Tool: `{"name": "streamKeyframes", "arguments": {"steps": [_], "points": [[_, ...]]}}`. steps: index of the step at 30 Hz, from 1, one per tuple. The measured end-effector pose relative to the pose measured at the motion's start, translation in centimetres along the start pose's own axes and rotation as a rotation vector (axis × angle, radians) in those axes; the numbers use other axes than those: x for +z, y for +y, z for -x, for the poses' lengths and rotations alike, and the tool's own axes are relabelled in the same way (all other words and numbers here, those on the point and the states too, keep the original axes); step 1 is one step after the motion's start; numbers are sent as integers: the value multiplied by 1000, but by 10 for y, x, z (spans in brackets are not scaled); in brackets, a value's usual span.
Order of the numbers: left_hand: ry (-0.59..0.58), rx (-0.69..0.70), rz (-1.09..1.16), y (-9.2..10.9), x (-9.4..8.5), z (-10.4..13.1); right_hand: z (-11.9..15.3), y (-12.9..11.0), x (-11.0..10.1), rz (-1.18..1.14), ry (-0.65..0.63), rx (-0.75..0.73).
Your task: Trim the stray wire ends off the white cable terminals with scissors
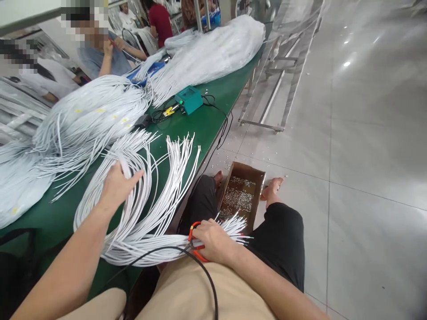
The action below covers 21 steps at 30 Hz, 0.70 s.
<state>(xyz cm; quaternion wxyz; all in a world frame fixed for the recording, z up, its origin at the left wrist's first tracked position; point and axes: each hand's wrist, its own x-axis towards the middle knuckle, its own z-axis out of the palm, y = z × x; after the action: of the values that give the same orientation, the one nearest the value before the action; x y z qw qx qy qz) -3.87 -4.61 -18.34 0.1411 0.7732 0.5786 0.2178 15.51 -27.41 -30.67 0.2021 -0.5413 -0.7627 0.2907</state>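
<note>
A looped bundle of white cables (133, 218) lies on the green table in front of me, and its lower end reaches over my lap. My left hand (116, 184) rests on the upper part of the loop, thumb stretched away from the fingers. At the table's near edge my right hand (213, 240) is closed around red-handled pliers or cutters (196, 254), beside the cables. Loose cable ends (235, 226) fan out past this hand, above the box. Whether it also grips cables is hidden.
More white cable bundles (90, 115) cover the far left of the green table (216, 104), with a teal device (189, 99) and its cords. A cardboard box (260, 178) of small bits stands between my feet. People sit opposite.
</note>
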Motion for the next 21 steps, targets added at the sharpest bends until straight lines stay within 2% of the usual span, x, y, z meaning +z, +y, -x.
{"name": "streamKeyframes", "arguments": {"steps": [2, 4, 5, 7, 9, 10, 12, 14, 16, 18, 20, 21], "points": [[32, 87, -199, 11, 3, 5, 1, 0, 0, -2, 3, -7], [66, 158, -286, 23, 8, 11, 1, 1, 1, 1, 6, -12], [43, 176, -301, 27, 12, 15, 1, 2, 1, 3, 7, -12], [-109, 170, -272, 36, 23, 24, 1, 3, 3, 10, 5, -12], [-360, 122, -219, 43, 41, 38, 1, 3, 4, 21, 1, -16], [-398, 128, -259, 46, 51, 46, 0, 3, 4, 27, -1, -18], [-319, 230, -411, 53, 70, 63, 0, 2, 5, 38, -1, -15], [-239, 317, -466, 58, 83, 75, -1, 1, 5, 42, 3, -11], [-233, 289, -427, 62, 84, 78, -1, 0, 5, 41, 5, -11], [-309, 157, -317, 64, 75, 71, 0, -1, 5, 37, 9, -19], [-469, -15, -109, 63, 59, 58, 1, -1, 5, 30, 21, -27], [-607, -92, 75, 61, 48, 51, 2, -2, 5, 26, 30, -31]]}}
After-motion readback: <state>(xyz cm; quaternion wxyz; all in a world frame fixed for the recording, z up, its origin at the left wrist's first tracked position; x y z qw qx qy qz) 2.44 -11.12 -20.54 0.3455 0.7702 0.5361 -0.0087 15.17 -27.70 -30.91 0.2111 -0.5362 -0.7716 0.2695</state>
